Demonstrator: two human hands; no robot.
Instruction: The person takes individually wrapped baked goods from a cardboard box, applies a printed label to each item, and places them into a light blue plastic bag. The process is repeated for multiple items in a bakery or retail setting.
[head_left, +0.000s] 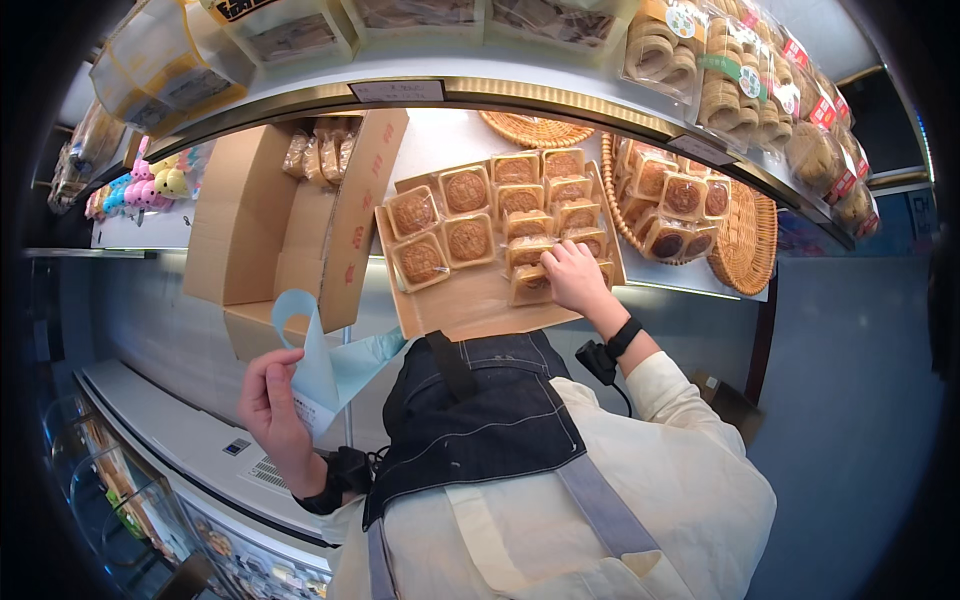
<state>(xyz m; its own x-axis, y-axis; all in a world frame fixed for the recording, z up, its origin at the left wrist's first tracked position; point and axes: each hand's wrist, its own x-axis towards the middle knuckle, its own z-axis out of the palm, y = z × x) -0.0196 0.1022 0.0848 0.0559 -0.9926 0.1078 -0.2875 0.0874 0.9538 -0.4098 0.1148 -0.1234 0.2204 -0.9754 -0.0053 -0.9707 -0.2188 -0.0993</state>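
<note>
My left hand (276, 397) pinches a curling strip of pale blue label backing paper (319, 360), which bears a white printed label near my fingers. The strip trails towards my apron. My right hand (577, 277) reaches over a shallow cardboard tray (480, 307), its bent fingertips touching a wrapped mooncake (531, 285) in the near row. Whether they grip the pack or only press on it is hidden. Several mooncakes in clear square packs lie flat at the tray's left, one of them a golden pack (469, 238). Others overlap in two tilted columns at the right.
An open cardboard box (247, 217) with wrapped pastries (322, 154) stands at left. Wicker baskets (742, 247), one heaped with wrapped mooncakes (682, 195), are at right. A shelf edge (510, 94) with bagged goods crosses above the tray. A white appliance (180, 420) is lower left.
</note>
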